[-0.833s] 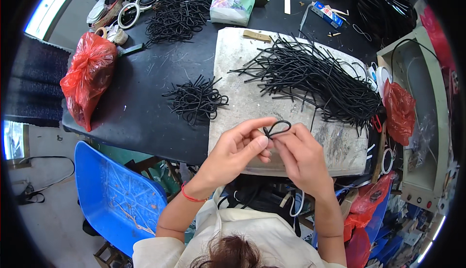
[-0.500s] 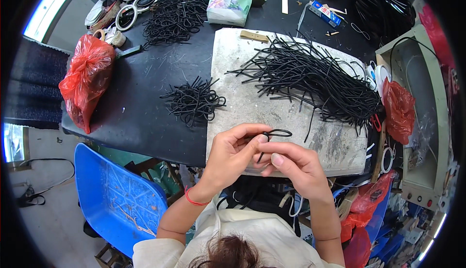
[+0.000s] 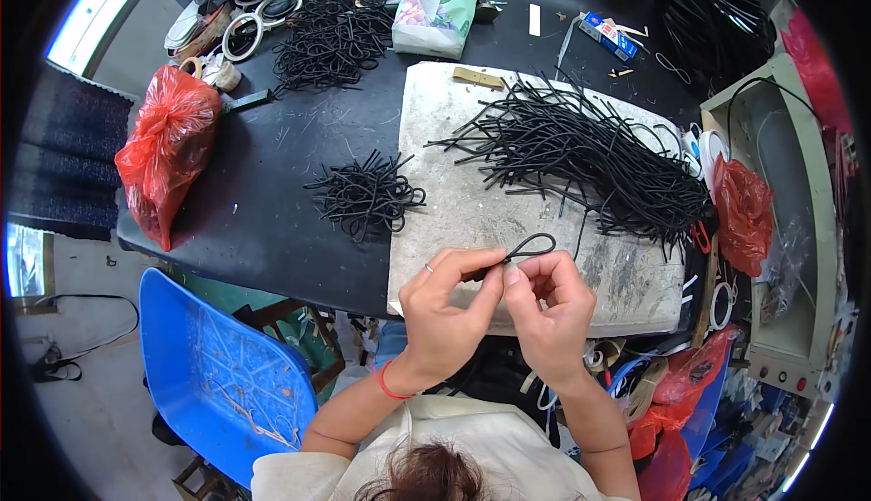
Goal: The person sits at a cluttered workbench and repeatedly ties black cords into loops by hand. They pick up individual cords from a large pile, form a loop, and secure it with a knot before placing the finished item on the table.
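Note:
Over the near edge of a worn pale board (image 3: 435, 220), both of my hands pinch one black cord (image 3: 544, 239) whose loop sticks out beyond the fingertips. My left hand (image 3: 449, 301) grips it between thumb and forefinger; my right hand (image 3: 552, 306) pinches it just beside, the thumbs almost touching. The cord's ends are hidden by the fingers. Farther off on the board lies a large bundle of straight black cords (image 3: 581, 152). A small heap of looped black cords (image 3: 363, 194) sits left of my hands, partly on the board's left edge.
A red plastic bag (image 3: 168, 152) stands at the table's left end. Toward the back are another heap of black cords (image 3: 331, 43), a tissue pack (image 3: 435, 11) and a small blue box (image 3: 608, 36). A blue bin (image 3: 218, 365) is below left; a metal-framed case (image 3: 789, 229) borders the right.
My right hand has turned and drawn in, its thumb now meeting the left at the cord. The loop stands wider and points up and right.

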`<state>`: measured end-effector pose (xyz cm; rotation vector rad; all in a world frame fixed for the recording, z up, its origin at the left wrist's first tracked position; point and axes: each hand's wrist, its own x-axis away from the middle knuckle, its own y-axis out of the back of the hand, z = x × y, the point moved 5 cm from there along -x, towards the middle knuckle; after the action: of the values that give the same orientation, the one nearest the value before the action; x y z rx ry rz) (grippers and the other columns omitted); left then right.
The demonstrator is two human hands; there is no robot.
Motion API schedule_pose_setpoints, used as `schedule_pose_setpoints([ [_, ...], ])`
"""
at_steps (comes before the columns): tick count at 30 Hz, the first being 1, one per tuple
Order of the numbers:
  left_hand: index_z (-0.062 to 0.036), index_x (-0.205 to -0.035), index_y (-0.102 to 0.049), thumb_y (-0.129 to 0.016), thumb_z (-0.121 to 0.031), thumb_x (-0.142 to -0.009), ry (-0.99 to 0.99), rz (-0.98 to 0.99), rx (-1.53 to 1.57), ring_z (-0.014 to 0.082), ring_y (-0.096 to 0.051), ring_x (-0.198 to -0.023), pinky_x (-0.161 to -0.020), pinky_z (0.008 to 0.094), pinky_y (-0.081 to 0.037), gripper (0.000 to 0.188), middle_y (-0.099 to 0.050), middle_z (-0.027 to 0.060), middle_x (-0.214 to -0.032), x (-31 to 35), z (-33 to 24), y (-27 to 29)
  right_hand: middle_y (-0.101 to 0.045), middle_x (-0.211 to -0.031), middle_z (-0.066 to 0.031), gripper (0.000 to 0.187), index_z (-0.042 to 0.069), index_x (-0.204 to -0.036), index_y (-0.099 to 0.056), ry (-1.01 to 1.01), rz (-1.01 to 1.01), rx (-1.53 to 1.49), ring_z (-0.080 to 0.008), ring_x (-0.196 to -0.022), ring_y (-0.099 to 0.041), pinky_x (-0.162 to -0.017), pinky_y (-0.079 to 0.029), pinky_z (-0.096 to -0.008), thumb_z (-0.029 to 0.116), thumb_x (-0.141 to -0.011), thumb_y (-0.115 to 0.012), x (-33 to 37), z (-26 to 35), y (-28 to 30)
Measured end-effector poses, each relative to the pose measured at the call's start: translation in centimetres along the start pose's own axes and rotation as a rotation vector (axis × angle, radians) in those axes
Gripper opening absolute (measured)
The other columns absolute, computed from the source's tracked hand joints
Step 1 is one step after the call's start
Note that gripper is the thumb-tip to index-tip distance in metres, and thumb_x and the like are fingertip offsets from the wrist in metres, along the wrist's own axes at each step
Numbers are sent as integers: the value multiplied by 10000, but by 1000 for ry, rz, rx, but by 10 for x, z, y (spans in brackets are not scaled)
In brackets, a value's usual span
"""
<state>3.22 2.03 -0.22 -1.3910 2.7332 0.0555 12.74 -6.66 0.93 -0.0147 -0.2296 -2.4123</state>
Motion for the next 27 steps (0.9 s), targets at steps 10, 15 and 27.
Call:
schedule_pose_setpoints([
  [10,-5,-1092,-428,-621,11,-763,240,205,172,100,-577,-814,-728,233,-468,382,-622,88,-869,-5,5,1,-553,-854,-36,301,1,-1009,-556,7,339,-95,-78,-824,-489,-695,-429,-224,152,-779,-679,-15,-13,5],
  [15,1,-1146,-426,-604,-23,-795,197,382,28,76,-559,-775,-696,211,-456,394,-625,76,-851,-4,1,-8,-556,-844,-8,127,35,-851,-534,-136,126,-557,-51,-745,-501,-663,-406,-193,100,-815,-638,-17,-21,9],
  [27,3,-863,-579,-580,-138,-866,506,507,118,35,-522,-617,-551,177,-438,141,-576,8,-713,1,14,-16,-547,-716,34,165,48,-870,-554,-278,119,-455,-7,-611,-455,-546,-359,-161,206,-860,-599,-14,-29,10],
])
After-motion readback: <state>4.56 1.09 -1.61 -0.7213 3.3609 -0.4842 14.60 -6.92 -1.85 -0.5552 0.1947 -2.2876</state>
